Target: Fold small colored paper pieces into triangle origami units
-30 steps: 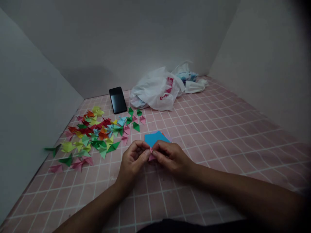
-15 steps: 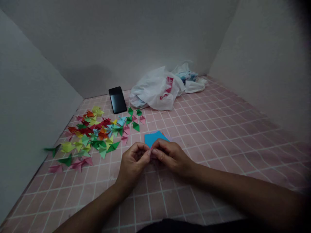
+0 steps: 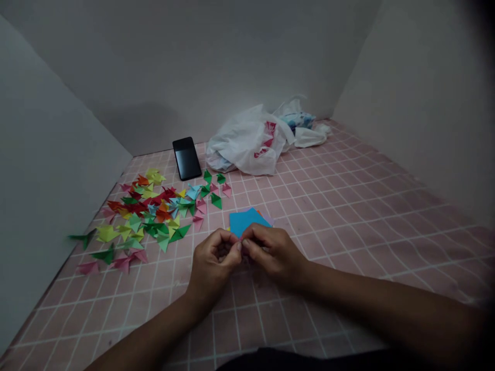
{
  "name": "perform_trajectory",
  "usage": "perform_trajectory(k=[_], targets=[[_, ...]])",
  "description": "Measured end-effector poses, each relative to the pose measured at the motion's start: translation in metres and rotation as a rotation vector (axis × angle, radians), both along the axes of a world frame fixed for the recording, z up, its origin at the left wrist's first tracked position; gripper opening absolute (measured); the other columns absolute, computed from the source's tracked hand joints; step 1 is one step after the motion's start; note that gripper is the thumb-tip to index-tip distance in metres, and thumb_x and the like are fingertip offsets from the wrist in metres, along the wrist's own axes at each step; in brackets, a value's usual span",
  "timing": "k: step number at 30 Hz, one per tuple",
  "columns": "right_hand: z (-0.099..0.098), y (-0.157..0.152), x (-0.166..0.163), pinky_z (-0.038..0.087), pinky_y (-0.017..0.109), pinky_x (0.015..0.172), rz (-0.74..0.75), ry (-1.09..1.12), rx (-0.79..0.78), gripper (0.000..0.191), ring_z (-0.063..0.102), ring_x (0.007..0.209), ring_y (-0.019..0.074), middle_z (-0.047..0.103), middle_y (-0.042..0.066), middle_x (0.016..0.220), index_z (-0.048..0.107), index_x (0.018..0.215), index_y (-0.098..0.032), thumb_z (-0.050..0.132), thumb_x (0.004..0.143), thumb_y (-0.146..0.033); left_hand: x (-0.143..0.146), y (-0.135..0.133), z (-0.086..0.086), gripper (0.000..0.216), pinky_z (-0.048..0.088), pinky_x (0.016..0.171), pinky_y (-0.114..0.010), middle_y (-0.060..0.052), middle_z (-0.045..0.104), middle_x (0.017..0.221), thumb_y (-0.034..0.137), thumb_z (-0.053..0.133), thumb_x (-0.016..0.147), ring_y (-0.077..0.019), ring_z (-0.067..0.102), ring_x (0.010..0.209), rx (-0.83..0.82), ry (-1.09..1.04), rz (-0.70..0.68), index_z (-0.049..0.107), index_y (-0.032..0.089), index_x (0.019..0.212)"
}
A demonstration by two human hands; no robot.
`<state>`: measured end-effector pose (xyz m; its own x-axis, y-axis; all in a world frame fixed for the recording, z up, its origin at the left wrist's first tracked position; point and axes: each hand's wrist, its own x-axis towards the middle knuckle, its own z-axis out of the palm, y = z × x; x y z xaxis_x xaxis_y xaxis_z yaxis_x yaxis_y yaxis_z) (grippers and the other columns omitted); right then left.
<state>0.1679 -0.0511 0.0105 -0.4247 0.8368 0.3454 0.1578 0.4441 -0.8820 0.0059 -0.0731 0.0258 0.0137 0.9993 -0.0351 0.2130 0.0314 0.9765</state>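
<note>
My left hand (image 3: 216, 257) and my right hand (image 3: 273, 252) meet at the fingertips, low in the middle of the view. Between the pinched thumbs and forefingers shows a tiny bit of pink folded paper (image 3: 241, 238); the fingers hide most of it. Just beyond the hands lies a small stack of coloured paper sheets (image 3: 247, 220), blue on top, with orange, lilac and yellow edges peeking out. Off to the left, many folded paper cranes (image 3: 162, 226) in red, green, yellow, pink, orange and light blue are spread in a loose heap.
A black phone (image 3: 187, 158) leans near the back wall. Beside it rests a crumpled white plastic bag (image 3: 251, 141) with red print, and another bag (image 3: 297, 121) behind. The surface (image 3: 348, 206) has a pink checked cover, with pale walls on three sides.
Both hands stay together with small shifts of the fingers. Less of the pink paper shows between the fingertips now, and a yellow edge of the stack has come into sight.
</note>
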Motion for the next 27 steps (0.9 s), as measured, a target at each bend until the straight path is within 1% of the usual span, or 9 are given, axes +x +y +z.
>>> perform_trajectory(k=[5,7,9,11,13,18,23,25,27], targets=[[-0.0032,0.0058,0.0005,0.041,0.025,0.055,0.105,0.168,-0.334,0.015,0.052,0.057,0.0106,0.055,-0.002,0.066,0.053,0.083,-0.019,0.046,0.095,-0.022,0.0005,0.003,-0.0034,0.015,0.051,0.058,-0.022,0.001,0.065,0.065,0.03,0.067,0.075,-0.0111,0.061,0.058,-0.042,-0.146,0.025,0.062,0.016,0.074],[-0.0044,0.0073,0.0004,0.04,0.025,0.054,0.109,0.215,-0.377,0.007,0.052,0.056,0.0108,0.055,-0.003,0.068,0.053,0.089,-0.019,0.049,0.093,-0.023,0.0008,0.0043,-0.0034,0.014,0.05,0.057,-0.021,0.002,0.064,0.063,0.029,0.068,0.075,-0.0102,0.06,0.057,-0.052,-0.179,0.011,0.062,0.016,0.074],[-0.0037,0.0082,0.0007,0.04,0.025,0.056,0.1,0.21,-0.339,0.005,0.051,0.06,0.0111,0.056,-0.002,0.072,0.056,0.093,-0.019,0.053,0.091,-0.023,0.0006,0.0049,-0.0028,0.014,0.048,0.055,-0.02,0.003,0.062,0.061,0.028,0.068,0.075,-0.0092,0.057,0.055,-0.049,-0.188,-0.005,0.061,0.016,0.073],[-0.0019,0.0088,0.0014,0.04,0.026,0.06,0.087,0.171,-0.26,0.006,0.051,0.066,0.0122,0.057,0.0,0.077,0.059,0.088,-0.019,0.055,0.09,-0.023,0.0001,0.0049,-0.0021,0.014,0.046,0.054,-0.019,0.003,0.061,0.062,0.028,0.068,0.075,-0.0085,0.055,0.055,-0.042,-0.183,-0.017,0.061,0.016,0.073],[0.0001,0.0092,0.0019,0.041,0.028,0.064,0.063,0.135,-0.216,0.011,0.052,0.072,0.0138,0.057,0.001,0.08,0.059,0.08,-0.019,0.056,0.09,-0.023,-0.0008,0.0047,-0.0019,0.015,0.045,0.054,-0.019,0.003,0.06,0.062,0.028,0.068,0.077,-0.0083,0.053,0.055,-0.025,-0.162,-0.028,0.062,0.015,0.074],[0.0022,0.0075,0.0014,0.041,0.028,0.066,0.046,0.107,-0.229,0.016,0.052,0.069,0.0139,0.055,-0.001,0.072,0.054,0.076,-0.019,0.053,0.092,-0.023,-0.0033,0.0038,-0.0014,0.014,0.046,0.058,-0.021,0.002,0.061,0.065,0.03,0.066,0.082,-0.0101,0.056,0.059,0.005,-0.144,-0.068,0.064,0.016,0.078],[0.003,0.0032,0.0008,0.038,0.025,0.062,-0.024,-0.013,0.029,0.017,0.051,0.064,0.011,0.055,-0.001,0.07,0.053,0.074,-0.018,0.053,0.09,-0.014,-0.0049,0.003,-0.0003,0.017,0.048,0.061,-0.022,0.001,0.062,0.068,0.032,0.065,0.084,-0.011,0.058,0.064,0.028,-0.176,-0.111,0.065,0.016,0.078],[0.0027,0.0025,0.0006,0.037,0.024,0.059,-0.048,-0.024,0.087,0.016,0.049,0.062,0.0101,0.055,-0.002,0.069,0.052,0.074,-0.018,0.053,0.089,-0.012,-0.005,0.0031,-0.0011,0.016,0.048,0.061,-0.021,0.001,0.062,0.067,0.031,0.067,0.082,-0.0108,0.058,0.064,0.017,-0.189,-0.111,0.065,0.016,0.078],[0.0021,0.0026,0.0005,0.037,0.024,0.059,-0.054,-0.025,0.103,0.017,0.049,0.062,0.0098,0.055,-0.002,0.069,0.052,0.074,-0.018,0.053,0.09,-0.012,-0.0048,0.0033,-0.0023,0.015,0.049,0.061,-0.021,0.001,0.063,0.067,0.03,0.069,0.082,-0.0106,0.059,0.063,0.01,-0.2,-0.109,0.065,0.016,0.078]])
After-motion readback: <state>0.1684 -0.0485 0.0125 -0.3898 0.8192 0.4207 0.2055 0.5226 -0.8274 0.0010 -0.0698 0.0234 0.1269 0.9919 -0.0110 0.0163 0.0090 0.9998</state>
